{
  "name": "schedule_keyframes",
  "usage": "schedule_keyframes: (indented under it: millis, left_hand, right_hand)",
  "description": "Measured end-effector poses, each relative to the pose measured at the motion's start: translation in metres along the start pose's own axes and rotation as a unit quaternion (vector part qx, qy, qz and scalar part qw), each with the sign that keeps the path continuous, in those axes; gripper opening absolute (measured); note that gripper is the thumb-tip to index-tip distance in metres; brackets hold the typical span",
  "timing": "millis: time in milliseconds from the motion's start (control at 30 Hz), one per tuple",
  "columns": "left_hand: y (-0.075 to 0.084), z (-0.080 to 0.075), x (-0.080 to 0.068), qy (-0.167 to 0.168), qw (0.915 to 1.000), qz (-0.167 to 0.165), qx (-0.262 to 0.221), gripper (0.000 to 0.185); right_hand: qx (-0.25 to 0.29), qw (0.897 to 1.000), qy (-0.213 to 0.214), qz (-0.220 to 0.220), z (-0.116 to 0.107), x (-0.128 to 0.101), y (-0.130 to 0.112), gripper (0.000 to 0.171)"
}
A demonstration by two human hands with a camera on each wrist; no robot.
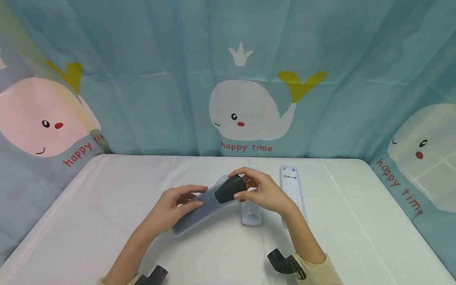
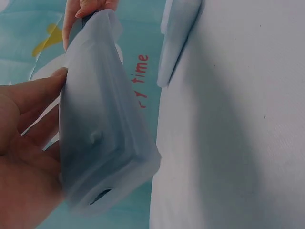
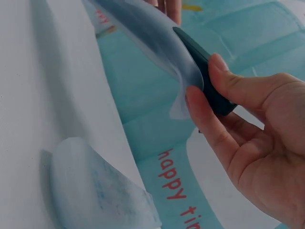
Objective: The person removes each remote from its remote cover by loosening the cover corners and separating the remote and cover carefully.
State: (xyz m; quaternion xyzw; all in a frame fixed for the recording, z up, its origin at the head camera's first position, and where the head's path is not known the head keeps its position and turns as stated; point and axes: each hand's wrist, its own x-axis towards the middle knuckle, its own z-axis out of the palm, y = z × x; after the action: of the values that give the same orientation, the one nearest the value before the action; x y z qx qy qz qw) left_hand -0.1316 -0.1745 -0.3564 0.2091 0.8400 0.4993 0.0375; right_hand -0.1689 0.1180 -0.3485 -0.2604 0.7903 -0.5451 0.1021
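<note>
Backdrop: whale curtain [image 1: 249,107] reading "happy time", behind white desk [image 1: 89,206].
Left hand [image 1: 174,209]: grips translucent sleeve [image 1: 199,209] above desk.
Right hand [image 1: 265,192]: pinches black remote [image 1: 229,189] at sleeve's mouth.
Beside sleeve: two white remotes [image 1: 292,186].

My remote [image 1: 230,189] is black, its sleeve [image 1: 199,209] translucent grey; two white remotes [image 1: 291,186], white table [image 1: 107,206], teal whale-print curtain [image 1: 160,79].
</note>
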Motion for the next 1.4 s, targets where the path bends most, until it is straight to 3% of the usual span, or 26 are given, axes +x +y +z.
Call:
schedule_keyframes:
  millis: [133,467,800,933,1233,1400]
  left_hand:
    - [0.0,-0.001,-0.004,0.024,0.999,0.003,0.038,0.039]
    - [-0.01,-0.003,-0.015,0.073,0.995,0.007,0.068,0.051]
    - [-0.016,-0.003,-0.019,0.093,0.9936,-0.016,0.062,0.067]
    - [-0.02,-0.003,-0.017,0.093,0.9944,-0.035,0.036,0.067]
    - [-0.024,-0.007,-0.016,0.063,0.9886,-0.099,-0.094,0.068]
    - [-0.025,-0.008,-0.015,0.05,0.9875,-0.097,-0.114,0.071]
  right_hand:
    - [0.004,1.0,0.008,0.0,0.0,0.0,-0.002,0.048]
    - [0.033,0.998,0.037,0.044,-0.005,-0.002,-0.003,0.049]
    - [0.061,0.995,0.04,0.062,-0.007,-0.002,0.0,0.048]
    - [0.06,0.995,0.044,0.063,-0.009,-0.003,0.002,0.048]
    - [0.064,0.995,0.047,0.061,-0.013,-0.003,0.004,0.048]
    - [0.068,0.995,0.046,0.061,-0.014,-0.003,0.005,0.048]
